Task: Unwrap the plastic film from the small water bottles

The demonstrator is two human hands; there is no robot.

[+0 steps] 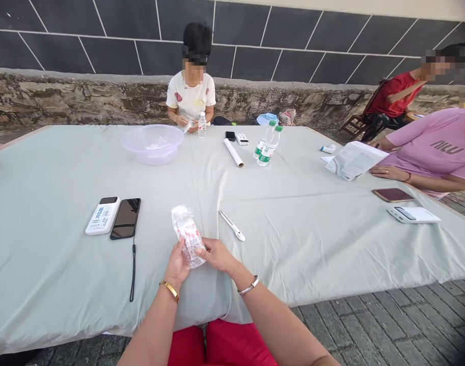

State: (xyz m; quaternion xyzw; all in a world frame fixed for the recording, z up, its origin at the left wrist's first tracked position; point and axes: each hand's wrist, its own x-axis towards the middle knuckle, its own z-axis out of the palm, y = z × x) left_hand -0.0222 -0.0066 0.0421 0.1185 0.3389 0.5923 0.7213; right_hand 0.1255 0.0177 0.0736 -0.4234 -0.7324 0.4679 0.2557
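Note:
Between my two hands, just above the near part of the table, is a clear plastic bottle (192, 235) with red and white print, tilted with its white-looking top pointing away from me. It looks crinkled, as if film were around it. My left hand (178, 264) is wrapped round its left side. From the right, my right hand (216, 254) grips the lower part with the thumb on its front. A white utility knife (232, 225) lies on the cloth just right of the bottle. To the left are a black phone (126, 218) with a wrist strap and a white power bank (103, 216).
A pale cloth (312, 244) covers the table. Farther back stand a translucent purple basin (152, 152), a white roll (233, 152) and two green-capped bottles (267, 152). One person (191, 96) sits opposite; another in pink (434, 147) sits at right beside papers (356, 160).

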